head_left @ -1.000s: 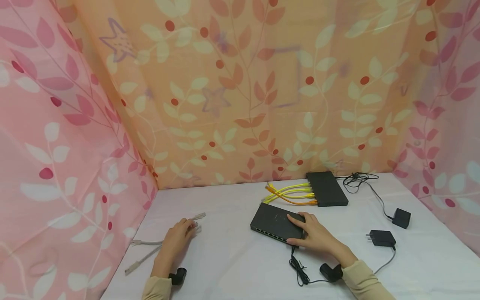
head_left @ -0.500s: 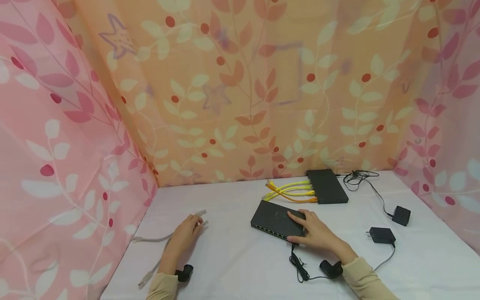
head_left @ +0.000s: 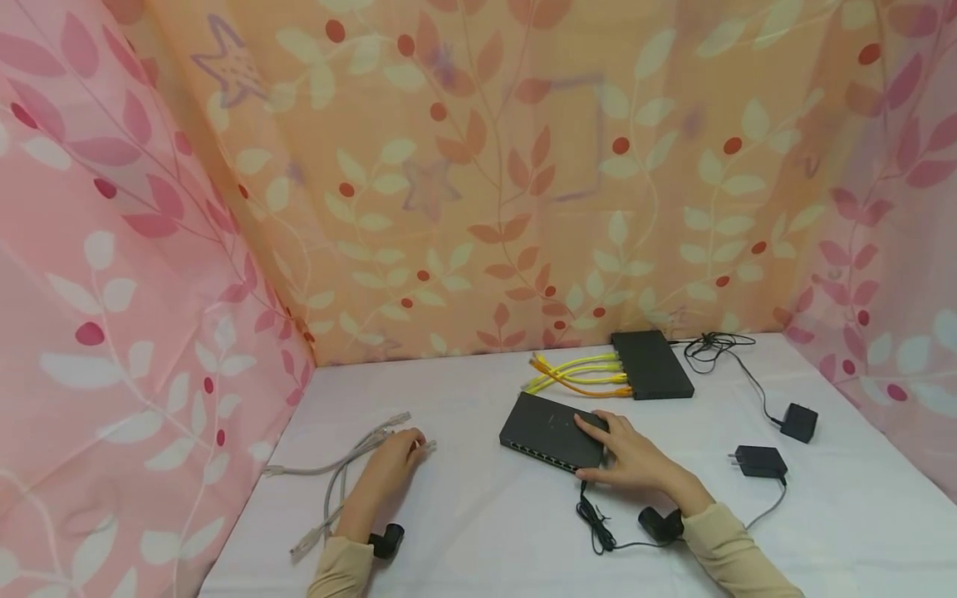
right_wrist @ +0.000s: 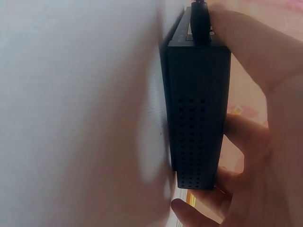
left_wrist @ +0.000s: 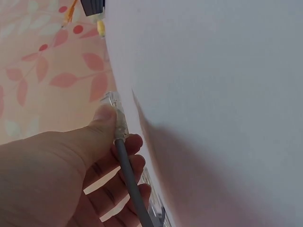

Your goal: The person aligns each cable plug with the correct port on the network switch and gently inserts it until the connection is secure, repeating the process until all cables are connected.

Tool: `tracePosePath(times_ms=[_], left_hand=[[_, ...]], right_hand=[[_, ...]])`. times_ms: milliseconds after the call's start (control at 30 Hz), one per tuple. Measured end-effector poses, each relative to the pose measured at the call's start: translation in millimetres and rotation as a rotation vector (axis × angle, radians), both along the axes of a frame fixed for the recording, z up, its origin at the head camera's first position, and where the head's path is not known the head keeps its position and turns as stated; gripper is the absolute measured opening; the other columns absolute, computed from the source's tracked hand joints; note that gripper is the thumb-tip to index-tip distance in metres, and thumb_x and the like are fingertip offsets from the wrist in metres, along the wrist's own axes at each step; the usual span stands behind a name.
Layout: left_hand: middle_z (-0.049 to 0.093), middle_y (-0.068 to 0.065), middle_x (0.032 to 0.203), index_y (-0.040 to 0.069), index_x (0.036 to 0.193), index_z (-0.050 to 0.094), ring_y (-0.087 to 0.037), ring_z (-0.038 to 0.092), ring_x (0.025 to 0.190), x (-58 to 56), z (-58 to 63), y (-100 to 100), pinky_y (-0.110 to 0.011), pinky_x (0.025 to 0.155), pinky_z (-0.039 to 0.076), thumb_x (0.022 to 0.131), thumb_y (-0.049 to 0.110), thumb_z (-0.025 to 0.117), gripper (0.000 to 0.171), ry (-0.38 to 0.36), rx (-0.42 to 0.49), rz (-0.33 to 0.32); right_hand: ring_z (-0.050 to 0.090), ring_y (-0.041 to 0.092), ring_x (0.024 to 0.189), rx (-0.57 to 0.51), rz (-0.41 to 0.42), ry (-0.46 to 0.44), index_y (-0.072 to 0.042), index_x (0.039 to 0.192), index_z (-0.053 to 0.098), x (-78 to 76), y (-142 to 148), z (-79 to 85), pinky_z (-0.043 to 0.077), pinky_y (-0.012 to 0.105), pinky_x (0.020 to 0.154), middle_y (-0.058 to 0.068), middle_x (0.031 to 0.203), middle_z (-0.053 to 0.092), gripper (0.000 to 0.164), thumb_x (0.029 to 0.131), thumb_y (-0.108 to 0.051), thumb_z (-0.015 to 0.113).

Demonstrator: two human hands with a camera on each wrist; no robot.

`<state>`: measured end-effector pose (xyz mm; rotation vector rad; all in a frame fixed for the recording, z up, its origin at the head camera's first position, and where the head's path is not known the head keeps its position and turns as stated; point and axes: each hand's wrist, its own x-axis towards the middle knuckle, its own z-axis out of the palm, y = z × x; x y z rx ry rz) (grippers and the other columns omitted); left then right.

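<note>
At the left of the table, my left hand pinches the clear plug of a grey network cable between thumb and index finger. The other fingers are curled behind the cable. More grey network cables lie beside and under that wrist, their plugs spread on the cloth. My right hand grips the right end of a black network switch, whose row of ports faces the front left. In the right wrist view, the vented side of the switch shows between thumb and fingers, with a black power plug in it.
A second black switch stands at the back right, with yellow cables and an orange cable plugged in. Two black power adapters lie on the right. A bundled black cord lies before the right hand.
My left hand has moved right with the cable plug in its fingers, dragging the grey cable along. The right hand stays on the switch, which has not moved.
</note>
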<state>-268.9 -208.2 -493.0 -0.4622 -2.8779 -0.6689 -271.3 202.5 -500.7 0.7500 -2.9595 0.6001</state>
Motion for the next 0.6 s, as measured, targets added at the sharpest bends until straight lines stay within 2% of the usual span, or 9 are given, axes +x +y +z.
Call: tracePosePath(times_ms=[200,600], left_hand=[[0.062,-0.003,0.084,0.006,0.096,0.061,-0.014,0.057,0.076,-0.6,0.3,12,-0.033,0.068,0.047,0.089,0.012,0.060,0.009,-0.001,-0.009,-0.017],[0.063,-0.005,0.089,0.005,0.099,0.060,-0.019,0.060,0.082,4.9,0.1,32,-0.037,0.073,0.048,0.093,0.013,0.055,0.011,-0.003,-0.052,-0.060]], right_hand=[[0.035,0.036,0.127,0.012,-0.022,-0.033,-0.024,0.143,0.036,-0.5,0,2.8,0.040,0.058,0.091,0.018,0.144,0.030,0.081,0.079,-0.071,0.050],[0.037,0.037,0.125,0.009,-0.045,-0.044,-0.024,0.142,0.037,-1.0,-2,2.8,0.041,0.058,0.090,0.019,0.143,0.032,0.081,0.077,-0.071,0.051]])
